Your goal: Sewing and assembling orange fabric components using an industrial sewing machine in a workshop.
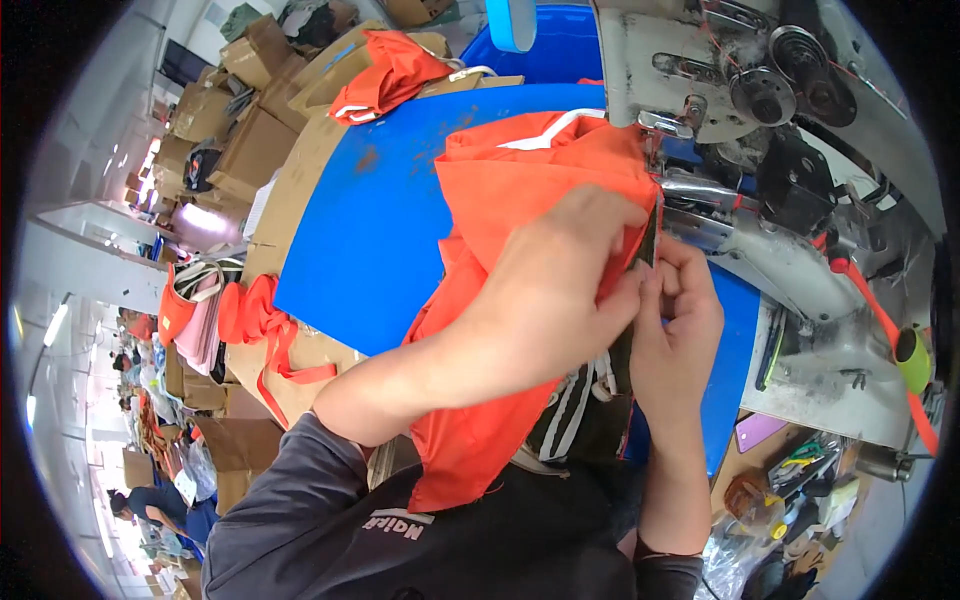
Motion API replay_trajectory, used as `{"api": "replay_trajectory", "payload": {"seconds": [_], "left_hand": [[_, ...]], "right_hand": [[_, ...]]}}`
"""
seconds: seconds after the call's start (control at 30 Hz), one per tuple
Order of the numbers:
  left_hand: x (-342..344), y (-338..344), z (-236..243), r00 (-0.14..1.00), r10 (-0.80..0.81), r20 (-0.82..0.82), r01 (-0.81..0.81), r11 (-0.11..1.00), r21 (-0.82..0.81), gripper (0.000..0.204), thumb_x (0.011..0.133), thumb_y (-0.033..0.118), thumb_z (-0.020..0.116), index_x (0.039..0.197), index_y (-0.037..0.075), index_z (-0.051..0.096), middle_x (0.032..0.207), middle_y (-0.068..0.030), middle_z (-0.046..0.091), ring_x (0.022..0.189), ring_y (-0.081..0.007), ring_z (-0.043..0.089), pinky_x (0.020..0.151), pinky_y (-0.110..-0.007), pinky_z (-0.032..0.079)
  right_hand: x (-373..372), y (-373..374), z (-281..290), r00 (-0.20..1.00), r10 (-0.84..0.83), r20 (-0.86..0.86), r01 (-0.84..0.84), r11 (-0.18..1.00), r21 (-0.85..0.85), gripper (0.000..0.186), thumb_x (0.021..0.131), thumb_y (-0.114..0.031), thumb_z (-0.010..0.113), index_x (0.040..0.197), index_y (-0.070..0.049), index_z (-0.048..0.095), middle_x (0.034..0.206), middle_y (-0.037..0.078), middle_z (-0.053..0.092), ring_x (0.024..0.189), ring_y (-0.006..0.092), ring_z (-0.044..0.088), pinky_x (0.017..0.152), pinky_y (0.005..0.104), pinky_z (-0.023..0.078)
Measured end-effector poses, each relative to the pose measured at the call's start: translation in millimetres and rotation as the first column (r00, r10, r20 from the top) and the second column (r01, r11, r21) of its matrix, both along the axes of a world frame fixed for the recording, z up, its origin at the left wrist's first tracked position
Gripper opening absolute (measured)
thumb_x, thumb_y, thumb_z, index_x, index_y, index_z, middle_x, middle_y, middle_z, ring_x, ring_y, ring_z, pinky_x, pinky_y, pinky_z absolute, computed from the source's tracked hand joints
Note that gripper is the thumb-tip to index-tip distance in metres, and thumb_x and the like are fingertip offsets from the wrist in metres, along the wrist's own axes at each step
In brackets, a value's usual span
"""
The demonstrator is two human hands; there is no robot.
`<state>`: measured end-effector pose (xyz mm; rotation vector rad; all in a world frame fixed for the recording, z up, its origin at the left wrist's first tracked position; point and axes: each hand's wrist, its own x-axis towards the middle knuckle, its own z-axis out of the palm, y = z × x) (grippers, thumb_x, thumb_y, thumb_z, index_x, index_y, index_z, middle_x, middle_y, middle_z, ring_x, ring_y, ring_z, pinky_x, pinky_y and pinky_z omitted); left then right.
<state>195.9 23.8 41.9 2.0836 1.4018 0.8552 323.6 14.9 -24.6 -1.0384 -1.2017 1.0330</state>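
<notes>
My left hand (565,270) reaches across orange fabric (500,175) with white trim, its fingertips closed on the fabric's right edge. My right hand (675,330) is beside it with bent fingers, pinching the same edge, where a dark olive layer (565,430) with white straps shows below. The pinched edge lies just in front of the metal guide and presser area of an industrial sewing machine (800,275). Part of the seam is hidden by my fingers.
A blue board (350,230) covers the table, with orange ribbon (250,310) and folded bags (200,320) at left and an orange bundle (390,70) behind. Tools and bottles (770,490) lie at lower right. Cardboard boxes (240,150) stand beyond; another person (160,515) is far left.
</notes>
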Motion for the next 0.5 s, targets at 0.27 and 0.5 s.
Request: {"api": "replay_trajectory", "payload": {"seconds": [0.27, 0.5], "left_hand": [[6, -16, -7, 0.986, -0.038, -0.163, 0.058, 0.991, 0.118, 0.046, 0.077, -0.005, 0.058, 0.122, -0.004, 0.050, 0.089, -0.0209, 0.058, 0.080, -0.0408, 0.060, 0.064, -0.045, 0.047], [6, 0, -13, 0.994, -0.098, 0.045, 0.091, 0.985, 0.145, 0.033, 0.080, -0.004, 0.056, 0.112, -0.004, 0.053, 0.088, -0.0224, 0.059, 0.081, -0.0429, 0.059, 0.066, -0.047, 0.047]], "right_hand": [[-4, -4, 0, 0.983, -0.019, -0.184, 0.018, 1.000, -0.008, 0.019, 0.099, -0.005, 0.054, 0.115, 0.003, 0.056, 0.079, 0.000, 0.063, 0.071, 0.0022, 0.052, 0.063, 0.0184, 0.042], [-8, 9, 6, 0.964, -0.027, -0.264, 0.020, 0.999, -0.026, 0.018, 0.100, -0.007, 0.051, 0.114, 0.004, 0.055, 0.092, 0.005, 0.068, 0.078, 0.0038, 0.058, 0.068, 0.0183, 0.046]]}}
